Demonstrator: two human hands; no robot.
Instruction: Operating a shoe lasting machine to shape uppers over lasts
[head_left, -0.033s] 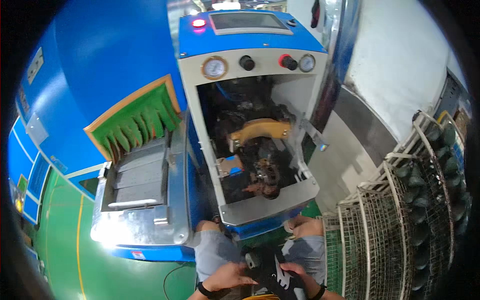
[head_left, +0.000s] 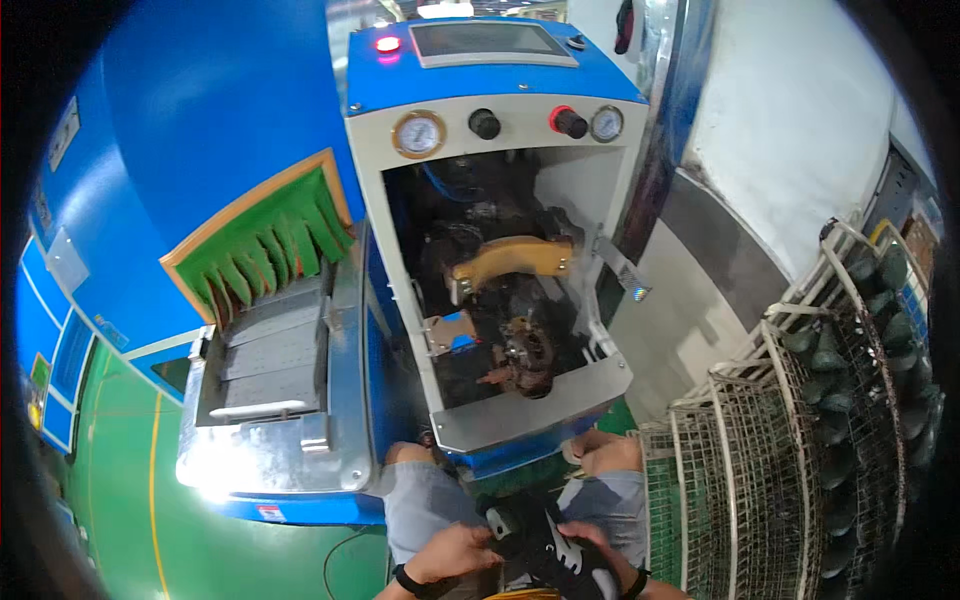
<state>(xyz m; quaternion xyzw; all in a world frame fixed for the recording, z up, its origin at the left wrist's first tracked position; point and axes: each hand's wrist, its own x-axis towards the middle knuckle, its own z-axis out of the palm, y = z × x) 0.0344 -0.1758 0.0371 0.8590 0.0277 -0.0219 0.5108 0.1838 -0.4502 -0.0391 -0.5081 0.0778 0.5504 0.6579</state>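
Nothing has shifted since the earlier frame: both hands stay on the black shoe (head_left: pixel 556 555) over the lap. Left hand (head_left: pixel 455 553) and right hand (head_left: pixel 597 550) grip its sides, below the blue machine (head_left: pixel 500 75).

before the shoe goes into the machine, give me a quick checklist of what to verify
1. Both hands on the black shoe: ok, left hand and right hand grip it over the lap.
2. Machine opening free of another shoe: cannot tell, dark parts fill it.
3. Yellow clamp arm raised: ok.
4. Red lamp on the top panel: lit, meaning cannot tell.
5. Pressure gauges: cannot tell, too small to read.
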